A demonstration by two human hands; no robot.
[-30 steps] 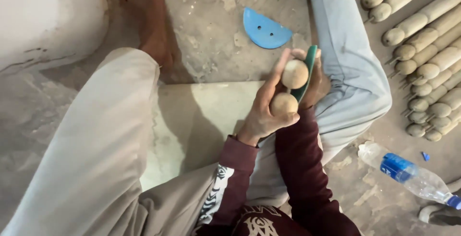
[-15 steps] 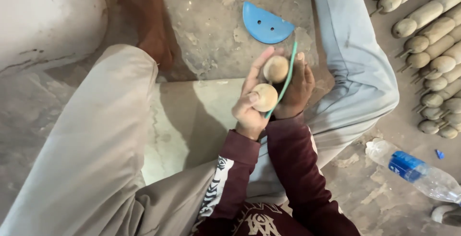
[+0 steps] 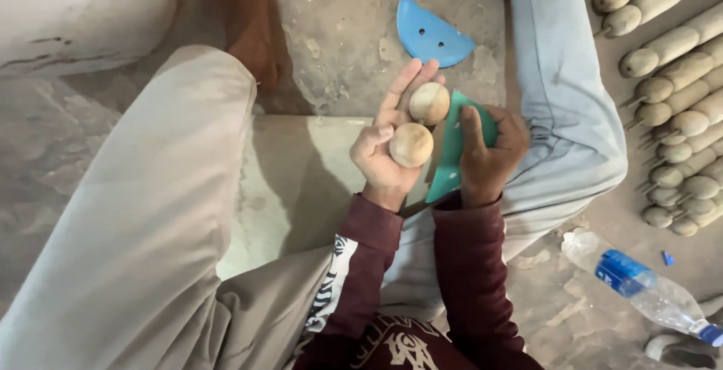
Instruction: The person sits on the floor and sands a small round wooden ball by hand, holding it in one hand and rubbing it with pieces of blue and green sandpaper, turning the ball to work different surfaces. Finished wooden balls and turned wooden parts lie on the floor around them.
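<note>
Concrete floor [image 3: 331, 39] below; my left hand [image 3: 388, 152] cups two balls [image 3: 411, 145] loosely, right hand [image 3: 489, 152] clamps card [image 3: 452, 152]; a nudge might spill them.

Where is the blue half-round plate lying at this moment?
In the head view, the blue half-round plate lies flat on the concrete floor near the top centre, just beyond the left hand, beside the light-blue trouser leg.

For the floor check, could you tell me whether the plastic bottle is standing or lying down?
Lying down: the plastic bottle rests on its side on the floor, cap end toward the lower right.
</note>
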